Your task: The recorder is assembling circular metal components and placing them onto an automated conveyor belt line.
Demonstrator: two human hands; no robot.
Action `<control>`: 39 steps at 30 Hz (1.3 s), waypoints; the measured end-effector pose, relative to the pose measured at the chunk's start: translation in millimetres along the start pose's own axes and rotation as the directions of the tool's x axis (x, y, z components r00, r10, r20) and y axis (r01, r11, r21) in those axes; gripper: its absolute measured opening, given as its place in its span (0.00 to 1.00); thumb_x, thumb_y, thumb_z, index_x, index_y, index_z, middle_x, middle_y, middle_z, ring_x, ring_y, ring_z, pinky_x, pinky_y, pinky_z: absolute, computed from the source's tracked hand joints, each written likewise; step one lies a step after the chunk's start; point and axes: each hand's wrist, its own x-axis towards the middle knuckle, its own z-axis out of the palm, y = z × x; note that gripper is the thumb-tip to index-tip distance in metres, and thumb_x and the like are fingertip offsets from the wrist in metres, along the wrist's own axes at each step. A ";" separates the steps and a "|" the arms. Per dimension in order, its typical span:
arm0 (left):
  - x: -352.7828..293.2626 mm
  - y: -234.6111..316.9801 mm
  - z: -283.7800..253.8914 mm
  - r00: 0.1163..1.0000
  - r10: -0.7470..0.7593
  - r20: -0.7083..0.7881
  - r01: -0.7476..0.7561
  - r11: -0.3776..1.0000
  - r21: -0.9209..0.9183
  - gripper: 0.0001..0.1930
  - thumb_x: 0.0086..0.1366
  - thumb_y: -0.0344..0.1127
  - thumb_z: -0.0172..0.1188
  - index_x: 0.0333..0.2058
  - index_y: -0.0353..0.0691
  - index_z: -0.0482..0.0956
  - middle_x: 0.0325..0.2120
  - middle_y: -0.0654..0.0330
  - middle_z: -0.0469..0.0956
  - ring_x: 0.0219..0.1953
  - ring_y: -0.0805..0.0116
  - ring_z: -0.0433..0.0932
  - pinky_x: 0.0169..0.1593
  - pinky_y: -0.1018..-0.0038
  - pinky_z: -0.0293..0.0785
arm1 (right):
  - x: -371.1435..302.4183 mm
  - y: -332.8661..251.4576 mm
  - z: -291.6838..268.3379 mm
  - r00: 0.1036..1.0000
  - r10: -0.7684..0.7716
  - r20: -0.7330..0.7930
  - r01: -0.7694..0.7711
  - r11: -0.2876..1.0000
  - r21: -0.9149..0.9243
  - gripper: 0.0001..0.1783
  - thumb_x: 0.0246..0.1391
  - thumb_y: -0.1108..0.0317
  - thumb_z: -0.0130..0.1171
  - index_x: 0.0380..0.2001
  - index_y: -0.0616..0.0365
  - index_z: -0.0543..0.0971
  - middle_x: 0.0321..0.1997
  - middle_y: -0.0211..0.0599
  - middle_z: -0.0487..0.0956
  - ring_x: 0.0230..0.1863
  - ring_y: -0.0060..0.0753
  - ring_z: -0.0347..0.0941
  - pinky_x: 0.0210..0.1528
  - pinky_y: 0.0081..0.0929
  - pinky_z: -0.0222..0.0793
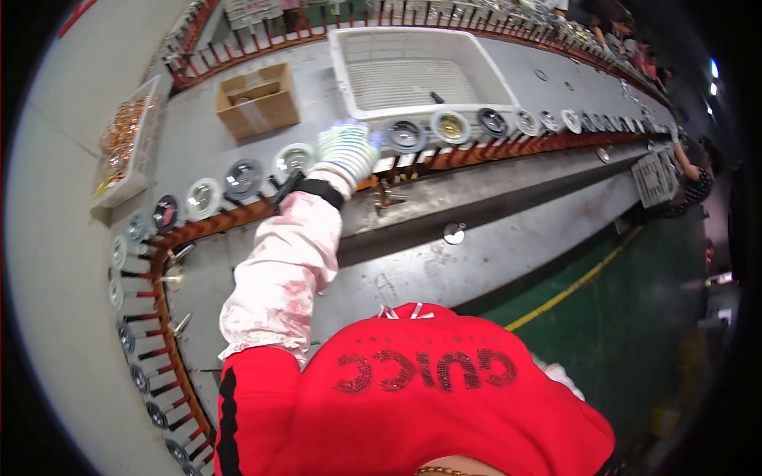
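I have my left hand (348, 152), in a striped glove, at the counter's (556, 87) near edge, between a white-rimmed round piece (294, 160) and a grey round piece (406, 136); I can't tell whether its fingers grasp anything. Beside the red shirt (413, 412) only a white scrap (565, 381) shows, so I can't tell how the right hand's fingers are.

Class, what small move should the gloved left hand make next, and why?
Perhaps the left hand should lift slightly: it hides the spot between a white-rimmed part and a grey-rimmed part, so what lies beneath cannot be seen.
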 end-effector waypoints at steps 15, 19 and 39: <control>8.1 -63.1 9.8 0.993 -0.117 0.018 0.114 0.985 0.132 0.24 0.73 0.49 0.42 0.38 0.39 0.85 0.40 0.47 0.84 0.46 0.48 0.81 0.52 0.55 0.75 | 301.3 98.8 -411.7 0.656 0.256 -0.710 -0.392 0.919 -0.030 0.26 0.67 0.58 0.47 0.62 0.60 0.73 0.62 0.54 0.76 0.64 0.53 0.71 0.66 0.37 0.65; -19.9 -114.4 30.9 1.000 -0.004 -0.018 0.009 0.964 0.264 0.22 0.73 0.49 0.45 0.37 0.40 0.84 0.39 0.47 0.83 0.47 0.46 0.80 0.53 0.55 0.73 | 506.6 -36.2 -352.6 0.862 0.020 -0.506 0.023 0.997 0.079 0.25 0.66 0.54 0.53 0.62 0.49 0.74 0.61 0.49 0.77 0.62 0.51 0.73 0.63 0.39 0.68; -21.3 -124.4 11.0 0.879 0.005 -0.476 -0.012 1.000 -0.011 0.17 0.66 0.40 0.56 0.50 0.38 0.79 0.47 0.46 0.79 0.50 0.43 0.75 0.57 0.54 0.69 | 382.5 -44.5 -96.0 0.816 -0.137 -0.561 0.332 0.906 0.262 0.14 0.59 0.72 0.56 0.47 0.60 0.81 0.51 0.53 0.81 0.54 0.57 0.76 0.60 0.45 0.71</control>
